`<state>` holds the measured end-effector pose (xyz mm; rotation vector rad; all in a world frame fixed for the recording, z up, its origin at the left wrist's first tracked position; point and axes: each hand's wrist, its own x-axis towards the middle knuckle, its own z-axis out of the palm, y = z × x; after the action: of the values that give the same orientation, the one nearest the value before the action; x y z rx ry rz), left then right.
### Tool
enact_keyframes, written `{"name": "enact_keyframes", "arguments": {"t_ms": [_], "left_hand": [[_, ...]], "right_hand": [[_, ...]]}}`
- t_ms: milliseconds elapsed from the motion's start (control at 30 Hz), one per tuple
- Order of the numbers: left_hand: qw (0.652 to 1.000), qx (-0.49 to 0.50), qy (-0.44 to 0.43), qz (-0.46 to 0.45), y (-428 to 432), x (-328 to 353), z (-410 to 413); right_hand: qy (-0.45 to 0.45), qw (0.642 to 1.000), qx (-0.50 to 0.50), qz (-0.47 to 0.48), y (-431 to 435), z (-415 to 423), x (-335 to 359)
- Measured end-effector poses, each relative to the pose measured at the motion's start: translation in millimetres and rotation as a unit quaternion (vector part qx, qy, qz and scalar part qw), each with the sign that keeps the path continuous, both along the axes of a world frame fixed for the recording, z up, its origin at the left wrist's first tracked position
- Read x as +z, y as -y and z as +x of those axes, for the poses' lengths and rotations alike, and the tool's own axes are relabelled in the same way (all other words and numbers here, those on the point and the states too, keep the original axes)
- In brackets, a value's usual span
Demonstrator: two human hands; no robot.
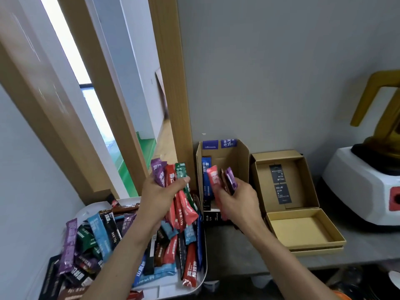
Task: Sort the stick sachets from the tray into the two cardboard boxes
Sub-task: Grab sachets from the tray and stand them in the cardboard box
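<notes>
A white tray [194,284] at the lower left holds a heap of coloured stick sachets [101,239]. Above it, my left hand [160,198] grips a bunch of sachets [177,191] in purple, red, pink and green. My right hand [238,202] holds a few sachets [220,180], pink, brown and purple, over the tall open cardboard box [236,156]. A blue sachet [206,178] stands inside that box against its left wall. To the right lies a flat open cardboard box [303,230] with two black sachets [280,184] in its rear part.
A white blender base [363,187] with a yellow-handled jug [381,109] stands at the far right of the grey counter [238,252]. A wooden door frame [173,83] rises behind the tray, with a grey wall behind the boxes.
</notes>
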<state>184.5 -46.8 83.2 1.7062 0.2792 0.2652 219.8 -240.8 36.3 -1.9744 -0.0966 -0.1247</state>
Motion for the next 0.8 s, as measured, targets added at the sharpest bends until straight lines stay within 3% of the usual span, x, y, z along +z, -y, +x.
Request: {"name": "enact_keyframes", "arguments": {"t_ms": [233,600,800], "left_hand": [[0.996,0.050,0.005,-0.078,7,-15,-8],[0.997,0.044,0.005,-0.060,3,-20,-10],[0.998,0.034,0.008,-0.051,8,-21,-7]], "right_hand": [[-0.090,0.987,-0.130,0.020,-32,68,-27],[-0.139,0.981,-0.116,0.066,-41,93,-39],[-0.101,0.985,-0.107,0.093,-34,82,-27]]}}
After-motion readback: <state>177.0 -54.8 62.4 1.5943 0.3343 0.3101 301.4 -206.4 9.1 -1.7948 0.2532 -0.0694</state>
